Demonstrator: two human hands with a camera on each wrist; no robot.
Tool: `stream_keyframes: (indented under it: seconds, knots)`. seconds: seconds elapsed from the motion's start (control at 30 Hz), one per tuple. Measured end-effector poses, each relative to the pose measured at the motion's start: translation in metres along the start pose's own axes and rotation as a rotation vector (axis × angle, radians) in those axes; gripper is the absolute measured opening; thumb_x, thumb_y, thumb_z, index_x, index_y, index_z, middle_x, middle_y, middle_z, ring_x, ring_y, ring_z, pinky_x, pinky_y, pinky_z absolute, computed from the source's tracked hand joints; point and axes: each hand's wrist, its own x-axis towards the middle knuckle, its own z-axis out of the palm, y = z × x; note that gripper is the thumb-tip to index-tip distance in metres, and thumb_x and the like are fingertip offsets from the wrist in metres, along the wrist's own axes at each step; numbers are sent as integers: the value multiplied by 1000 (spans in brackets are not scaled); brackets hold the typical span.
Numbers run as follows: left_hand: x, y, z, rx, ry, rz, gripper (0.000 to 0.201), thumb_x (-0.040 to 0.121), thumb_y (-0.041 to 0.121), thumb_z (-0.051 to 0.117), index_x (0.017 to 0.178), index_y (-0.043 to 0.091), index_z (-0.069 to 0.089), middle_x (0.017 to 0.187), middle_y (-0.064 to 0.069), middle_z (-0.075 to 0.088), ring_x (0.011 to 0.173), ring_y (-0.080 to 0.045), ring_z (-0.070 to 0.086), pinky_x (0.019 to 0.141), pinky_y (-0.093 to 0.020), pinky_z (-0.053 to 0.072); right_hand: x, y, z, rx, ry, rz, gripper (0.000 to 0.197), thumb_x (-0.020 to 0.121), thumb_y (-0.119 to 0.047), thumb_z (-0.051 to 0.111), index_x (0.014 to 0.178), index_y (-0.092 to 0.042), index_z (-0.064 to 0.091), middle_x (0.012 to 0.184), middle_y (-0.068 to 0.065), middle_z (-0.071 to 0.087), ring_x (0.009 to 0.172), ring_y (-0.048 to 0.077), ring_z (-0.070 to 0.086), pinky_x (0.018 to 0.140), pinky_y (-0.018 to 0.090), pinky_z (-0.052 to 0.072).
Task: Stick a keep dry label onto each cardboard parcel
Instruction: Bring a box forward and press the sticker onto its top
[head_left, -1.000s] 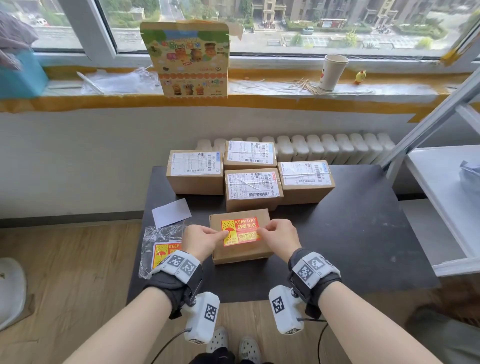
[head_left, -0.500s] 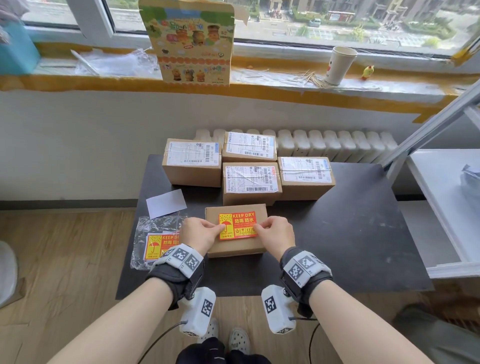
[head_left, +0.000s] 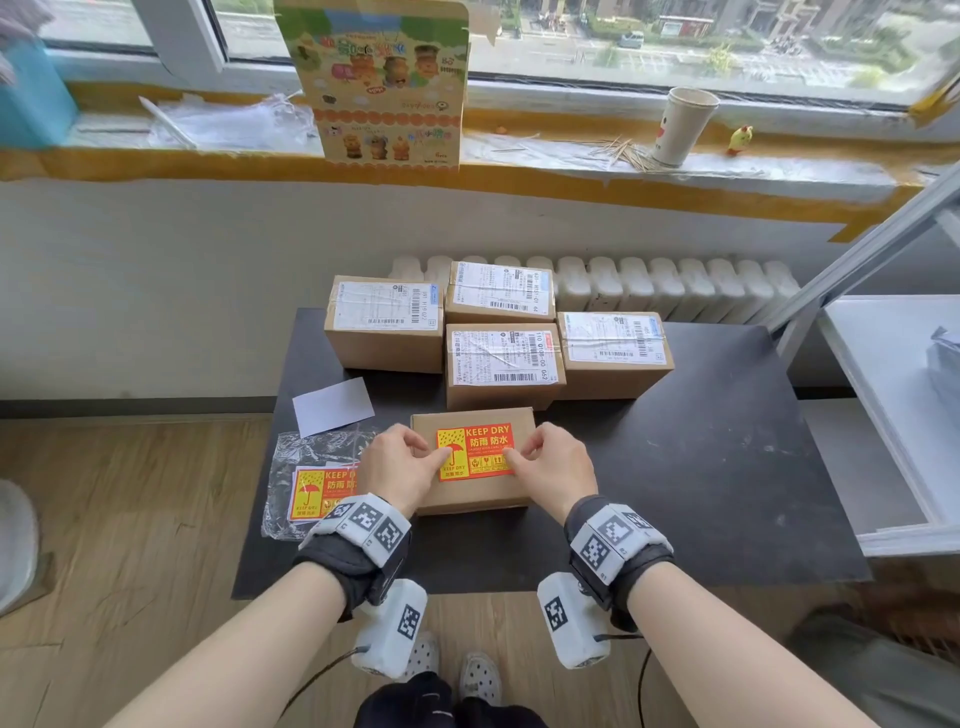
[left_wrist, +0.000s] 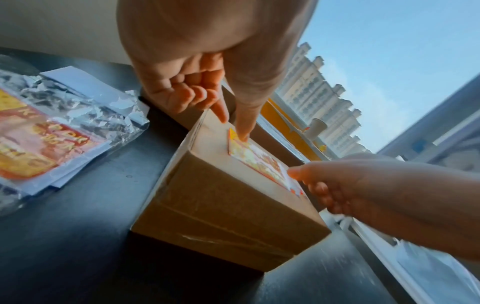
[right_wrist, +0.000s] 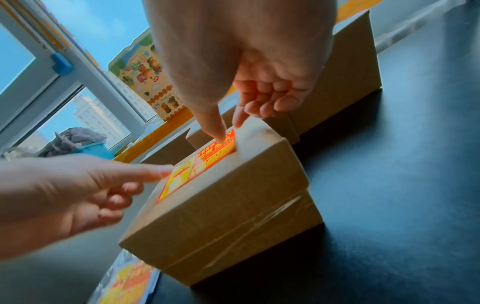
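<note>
On the matte black rectangular table (head_left: 701, 467), four brown cardboard parcels (head_left: 501, 364) stand behind the nearest brown cardboard parcel (head_left: 475, 493). On its top lies the orange-yellow KEEP DRY label (head_left: 474, 451). Left hand (head_left: 397, 467) and right hand (head_left: 553, 467) pin its ends with thumbs, grasping nothing. We advise smoothing outward from the centre.
</note>
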Motion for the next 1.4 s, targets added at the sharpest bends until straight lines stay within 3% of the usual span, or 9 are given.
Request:
stream_keyframes:
  seconds: [0.13, 0.2, 0.27, 0.37, 0.7, 0.9, 1.07, 1.27, 1.4]
  knots:
    - [-14, -8, 4, 174, 49, 403, 31, 97, 34, 41, 119, 15, 52, 126, -2, 52, 119, -19, 48, 97, -31, 41, -7, 6, 8, -84, 105, -335, 47, 79, -46, 67, 113, -18, 51, 112, -2, 51, 108, 16, 48, 93, 30, 42]
    - [-20, -15, 10, 350, -12, 581, 52, 99, 33, 20, 145, 12, 30, 155, -3, 25, 143, -19, 22, 116, -33, 19, -11, 8, 13, -134, 26, -477, 79, 77, -53, 66, 139, -14, 35, 143, 2, 38, 136, 17, 30, 113, 33, 26]
    - [-21, -23, 19, 490, -57, 672, 61, 95, 36, 10, 150, 12, 8, 159, -2, 0, 147, -17, 1, 120, -34, 1, -13, 9, 18, -275, -87, -597, 101, 78, -61, 59, 150, -13, 8, 159, 1, 5, 147, 14, -3, 119, 31, 0]
    - [-22, -29, 28, 583, -95, 660, 64, 93, 39, 18, 149, 9, 10, 158, -6, 5, 146, -19, 5, 115, -37, 3, -13, 11, 26, -476, -167, -699, 109, 79, -67, 51, 149, -14, -13, 157, 0, -20, 143, 12, -23, 117, 32, -13]
    - [-25, -37, 38, 674, -133, 637, 63, 93, 39, 27, 146, 6, 27, 154, -8, 26, 142, -20, 25, 110, -38, 16, -14, 14, 39, -588, -184, -682, 101, 85, -63, 44, 148, -15, -17, 156, 0, -23, 142, 13, -24, 116, 34, -16]
    - [-20, -45, 32, 671, -154, 626, 66, 94, 46, 23, 149, 10, 17, 157, -4, 16, 144, -18, 18, 112, -35, 11, -10, 23, 28, -612, -187, -615, 110, 82, -62, 52, 147, -14, -21, 156, 1, -25, 144, 13, -21, 117, 35, -11]
    - [-18, -46, 28, 644, -172, 660, 70, 90, 54, -1, 147, 17, -16, 155, 3, -21, 144, -12, -17, 114, -32, -11, -10, 21, 27, -609, -191, -607, 110, 83, -58, 56, 147, -14, -22, 156, 1, -25, 144, 13, -21, 120, 37, -6]
    - [-18, -52, 25, 635, -191, 624, 79, 78, 61, -25, 145, 18, -24, 154, 4, -27, 143, -10, -20, 117, -30, -10, -12, 32, 23, -583, -178, -520, 115, 81, -58, 58, 144, -14, -27, 149, -1, -34, 141, 12, -24, 120, 34, -7]
    - [-19, -52, 20, 651, -201, 654, 77, 85, 59, -18, 148, 16, -10, 157, 3, -14, 145, -14, -9, 115, -31, -6, -16, 31, 19, -583, -193, -599, 112, 82, -62, 54, 145, -14, -25, 153, 1, -29, 142, 14, -23, 118, 32, -9]
